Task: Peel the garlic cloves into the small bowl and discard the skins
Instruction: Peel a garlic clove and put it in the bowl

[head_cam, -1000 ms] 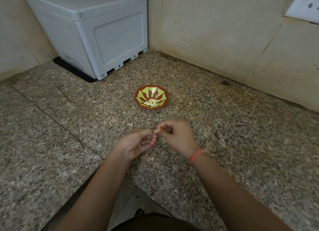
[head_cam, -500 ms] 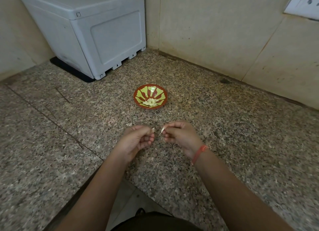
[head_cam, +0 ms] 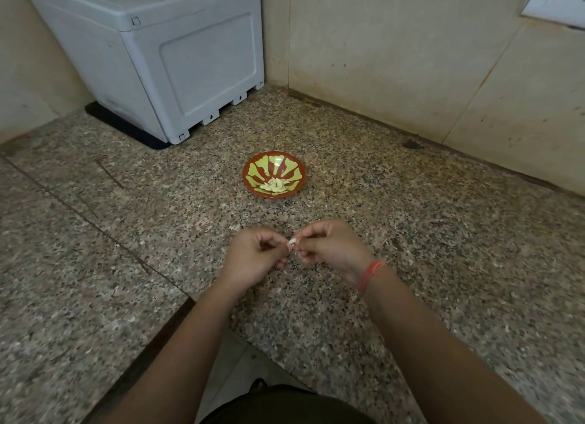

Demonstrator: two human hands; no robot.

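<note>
both hands on one clove, bowl just beyond

a speckled granite counter (head_cam: 411, 233) fills a tiled corner. at the back left a white plastic box (head_cam: 177, 59) stands on a black mat (head_cam: 120, 123), well apart from the work. a white socket plate (head_cam: 560, 2) shows on the wall at the upper right, and a small dark spot (head_cam: 411, 144) lies near the foot of that wall. between the hands and the small bowl (head_cam: 248, 176) there is only bare counter.

the bowl, red with green petals, sits upright past the hands, and a heap of peeled cloves (head_cam: 275, 185) rests in its near side. the left hand (head_cam: 253, 262) and right hand (head_cam: 332, 249) meet fingertip to fingertip above the counter, fingers curled, both pinching a pale garlic clove (head_cam: 292, 241) between them. the clove is too small to tell how much skin clings to it. an orange thread band (head_cam: 370, 273) circles the right wrist.
</note>
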